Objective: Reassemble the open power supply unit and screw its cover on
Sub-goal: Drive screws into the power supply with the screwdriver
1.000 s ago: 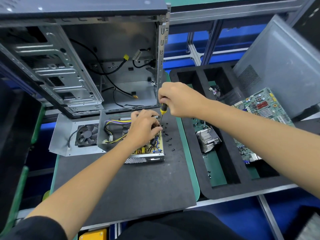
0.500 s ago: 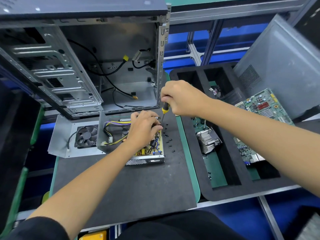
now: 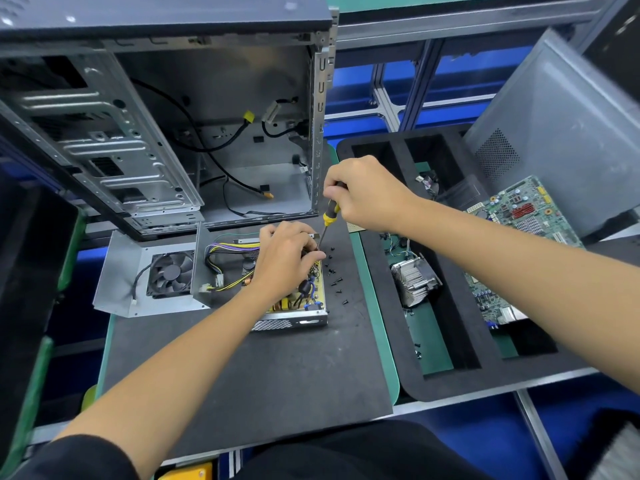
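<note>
1. The open grey metal power supply unit (image 3: 291, 317) – yellow board and wires exposed – lies mid-way along the dark grey mat's (image 3: 242, 375) far edge.
2. The left hand (image 3: 287, 258) rests curled on its far right corner (what the fingertips hold is hidden).
3. The right hand (image 3: 367, 192) grips a yellow-and-black screwdriver (image 3: 329, 216), tip down at that corner.
4. Small black screws (image 3: 334, 271) lie just right of the unit.

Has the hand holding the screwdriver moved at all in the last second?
Barely: the right hand keeps its place beside the computer case edge, screwdriver tip at the power supply corner.
</note>
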